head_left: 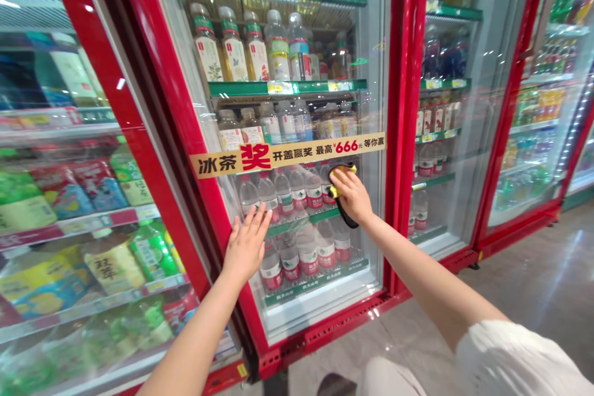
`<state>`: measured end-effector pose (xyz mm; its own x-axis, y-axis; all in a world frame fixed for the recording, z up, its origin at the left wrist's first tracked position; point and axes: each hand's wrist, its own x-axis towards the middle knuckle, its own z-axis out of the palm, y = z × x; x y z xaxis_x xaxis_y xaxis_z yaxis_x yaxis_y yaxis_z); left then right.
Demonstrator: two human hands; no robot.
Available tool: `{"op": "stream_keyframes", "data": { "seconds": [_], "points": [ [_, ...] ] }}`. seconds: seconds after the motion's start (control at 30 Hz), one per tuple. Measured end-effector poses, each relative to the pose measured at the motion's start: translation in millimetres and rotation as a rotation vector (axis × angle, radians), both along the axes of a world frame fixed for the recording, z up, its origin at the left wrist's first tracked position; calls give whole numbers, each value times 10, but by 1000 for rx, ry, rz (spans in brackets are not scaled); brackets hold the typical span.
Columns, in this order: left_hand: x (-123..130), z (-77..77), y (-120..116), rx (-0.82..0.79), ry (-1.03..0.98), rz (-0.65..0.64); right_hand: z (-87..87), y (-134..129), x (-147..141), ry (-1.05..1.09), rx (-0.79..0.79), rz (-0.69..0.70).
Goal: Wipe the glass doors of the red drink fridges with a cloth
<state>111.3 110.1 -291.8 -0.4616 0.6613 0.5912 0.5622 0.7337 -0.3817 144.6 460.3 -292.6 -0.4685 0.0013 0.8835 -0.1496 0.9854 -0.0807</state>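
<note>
Both hands at the red-framed glass cooler door [171, 83], the right holding a flat black pad with yellow edging [349, 220] against the glass.
Door: upright, green-edged shelves visible behind it, stocked with clear plastic bottles with red-and-white labels [309, 258] low down and amber drink bottles with white labels [234, 55] higher up. Beige strip with black and red lettering [290, 154]: runs across the glass above both hands. Left hand [250, 240]: open, fingers extended and slightly parted, holding nothing, laid at the glass near the left frame. Right hand [350, 192]: fingers partly bent over the pad, just below the strip's right part.
</note>
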Motion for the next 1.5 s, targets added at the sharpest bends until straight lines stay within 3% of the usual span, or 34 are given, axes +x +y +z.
{"op": "stream_keyframes", "data": {
  "seconds": [0.1,0.2,0.3,0.37,0.47,0.57,0.63,0.7,0.77,0.83,0.93,1.03,1.13,1.23,1.33,1.4,1.5],
  "points": [
    [-17,-14,-33,-11,-3,-6,247,-99,-149,93,-214,-126],
    [-22,-52,-14,10,-1,-4,394,-451,-229,54,-135,-101],
    [-5,-74,-19,20,-3,1,254,-675,-131,-72,156,83],
    [4,-70,-69,9,1,5,108,-651,-37,-117,230,125],
    [-4,-59,-182,-24,11,0,20,-562,-5,-46,15,-36],
    [-32,-72,-248,-33,20,-21,118,-710,-121,25,-218,-195],
    [-45,-95,-245,-20,25,-26,207,-905,-205,12,-196,-184],
    [-47,-117,-220,-6,24,-21,253,-1030,-233,-13,-71,-110],
    [-43,-130,-197,2,17,-19,237,-995,-194,-26,56,-40],
    [-39,-137,-188,6,12,-20,168,-822,-120,-16,78,-41],
    [-50,-146,-196,1,13,-15,34,-558,-67,60,-126,-179],
    [-72,-164,-209,-1,29,-13,-17,-601,-150,134,-281,-267],
    [-88,-185,-215,9,40,-22,70,-927,-273,129,-184,-227],
    [-95,-203,-214,17,46,-37,202,-1214,-301,76,36,-120],
    [-99,-217,-215,21,55,-39,275,-1219,-236,38,255,19],
    [-99,-225,-223,19,57,-36,300,-1108,-209,64,273,57],
    [-98,-236,-242,18,66,-43,398,-1022,-276,172,106,31]
  ]
}}
